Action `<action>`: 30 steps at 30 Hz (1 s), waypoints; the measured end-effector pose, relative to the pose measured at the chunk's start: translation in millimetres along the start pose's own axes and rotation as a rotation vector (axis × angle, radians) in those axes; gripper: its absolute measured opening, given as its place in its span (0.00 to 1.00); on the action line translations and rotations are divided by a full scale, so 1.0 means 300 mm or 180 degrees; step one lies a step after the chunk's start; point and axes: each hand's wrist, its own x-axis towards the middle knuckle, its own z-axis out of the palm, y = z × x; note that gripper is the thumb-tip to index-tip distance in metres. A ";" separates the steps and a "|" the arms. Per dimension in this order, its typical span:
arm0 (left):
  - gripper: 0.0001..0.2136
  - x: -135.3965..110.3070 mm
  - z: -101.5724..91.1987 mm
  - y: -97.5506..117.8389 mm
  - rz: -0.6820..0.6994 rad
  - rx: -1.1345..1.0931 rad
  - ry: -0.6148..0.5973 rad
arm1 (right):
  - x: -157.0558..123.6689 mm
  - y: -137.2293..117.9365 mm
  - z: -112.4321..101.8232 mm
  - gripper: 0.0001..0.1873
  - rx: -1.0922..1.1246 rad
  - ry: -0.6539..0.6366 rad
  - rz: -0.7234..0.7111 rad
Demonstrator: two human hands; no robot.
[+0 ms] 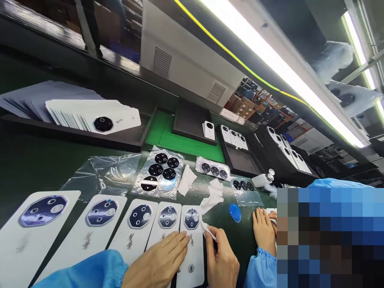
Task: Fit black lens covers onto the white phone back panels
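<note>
Several white phone back covers with dark round camera rings lie in a row along the near edge. My left hand (pixel 159 262) lies flat with fingers stretched out on the rightmost cover (pixel 190 248), pressing it down. My right hand (pixel 220 260) pinches a small white strip of film (pixel 207 231) beside that cover's camera ring (pixel 191 218). Clear plastic sheets carrying black camera rings (pixel 162 170) lie behind the row.
A co-worker's hand (pixel 264 230) in a blue sleeve rests at the right, near a blue blob (pixel 235 212) and a small white bottle (pixel 262 180). Peeled white films (pixel 211 196) lie mid-table. Dark trays hold stacked white covers (pixel 96 116) at left and more covers (pixel 234 138) behind.
</note>
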 end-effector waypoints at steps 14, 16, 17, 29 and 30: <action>0.21 0.032 -0.051 -0.029 -0.0189 0.0064 0.0400 | 0.030 -0.009 0.020 0.22 -0.0753 -0.0466 -0.0851; 0.20 0.028 -0.041 -0.025 -0.0236 0.0037 0.0412 | 0.037 -0.004 0.017 0.20 -0.0832 -0.0492 -0.1035; 0.19 0.025 -0.033 -0.021 -0.0261 0.0015 0.0392 | 0.040 -0.003 0.016 0.19 -0.0880 -0.0492 -0.1131; 0.18 0.010 -0.039 -0.033 -0.0037 0.0063 -0.0041 | 0.029 -0.020 0.030 0.19 -0.1138 -0.0410 -0.1211; 0.19 0.012 -0.043 -0.035 -0.0032 0.0077 -0.0034 | 0.027 -0.018 0.033 0.19 -0.1125 -0.0345 -0.1219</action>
